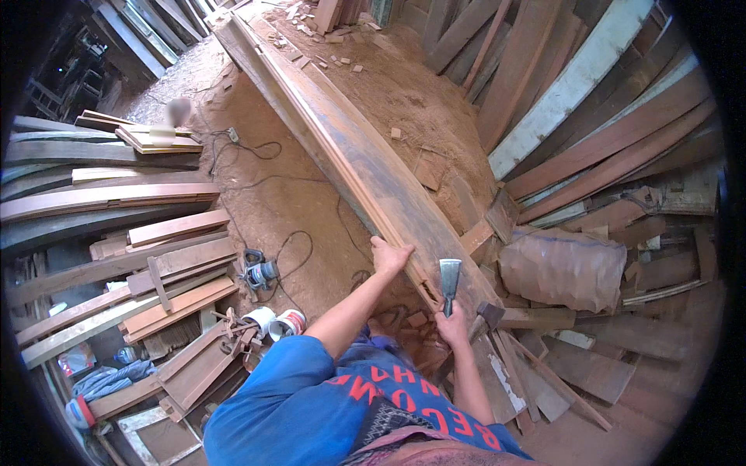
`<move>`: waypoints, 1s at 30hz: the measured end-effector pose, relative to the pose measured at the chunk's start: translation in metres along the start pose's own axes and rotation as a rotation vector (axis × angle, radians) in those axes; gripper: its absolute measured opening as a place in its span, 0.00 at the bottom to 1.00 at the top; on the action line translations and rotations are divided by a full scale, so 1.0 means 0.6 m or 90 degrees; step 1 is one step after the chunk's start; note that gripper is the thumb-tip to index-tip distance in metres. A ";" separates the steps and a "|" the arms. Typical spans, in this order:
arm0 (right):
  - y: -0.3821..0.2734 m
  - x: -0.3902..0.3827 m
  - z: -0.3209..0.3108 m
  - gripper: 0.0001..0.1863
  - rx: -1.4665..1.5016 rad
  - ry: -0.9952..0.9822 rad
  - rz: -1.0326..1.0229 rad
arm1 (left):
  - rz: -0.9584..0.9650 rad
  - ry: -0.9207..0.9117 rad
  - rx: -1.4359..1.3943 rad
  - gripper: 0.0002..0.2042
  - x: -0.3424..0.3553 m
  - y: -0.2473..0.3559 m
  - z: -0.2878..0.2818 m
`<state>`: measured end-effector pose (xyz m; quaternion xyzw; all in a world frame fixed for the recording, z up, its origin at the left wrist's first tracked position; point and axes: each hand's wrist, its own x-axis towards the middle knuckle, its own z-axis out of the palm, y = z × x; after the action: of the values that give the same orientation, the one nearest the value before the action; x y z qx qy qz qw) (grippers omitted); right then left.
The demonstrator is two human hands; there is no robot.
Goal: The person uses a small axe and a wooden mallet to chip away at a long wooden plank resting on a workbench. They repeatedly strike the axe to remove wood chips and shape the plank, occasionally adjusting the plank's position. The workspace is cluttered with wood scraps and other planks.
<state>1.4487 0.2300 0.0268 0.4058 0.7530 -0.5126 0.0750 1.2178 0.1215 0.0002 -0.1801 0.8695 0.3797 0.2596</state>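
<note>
The bench [381,175] runs from eleven o'clock toward five, wooden strips [373,210] along its left edge. Sawdust floor [276,206] lies open toward ten. The right hand [451,325] has its grip clamped on one flat-bladed tool [450,275], blade toward twelve; the left hand [391,256] touches the strips, grip closure unclear. Two buckets [288,324] stand near eight; boards [517,85] lean toward two.

Glare upper left; corners black, edges bent.

Ct. is 2 hands [391,256], 1 wide-blade tool [450,276], 2 wht. tubs [287,325], 1 pwr. tool [261,273] & 1 wrapped bndl. [563,268]
</note>
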 end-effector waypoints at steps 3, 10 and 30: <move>0.007 0.008 -0.008 0.06 -0.014 0.069 -0.055 | -0.037 0.028 -0.022 0.57 0.009 0.026 0.021; 0.003 -0.005 0.040 0.09 0.246 0.219 0.128 | 0.068 0.188 -0.179 0.59 0.078 0.059 -0.017; -0.169 0.214 0.160 0.13 0.249 0.094 0.063 | 0.301 0.268 -0.296 0.47 0.523 0.124 -0.144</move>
<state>1.2651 0.2035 -0.0133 0.4859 0.6217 -0.6133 -0.0353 0.9011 0.0680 -0.0922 -0.1028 0.8121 0.5706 -0.0668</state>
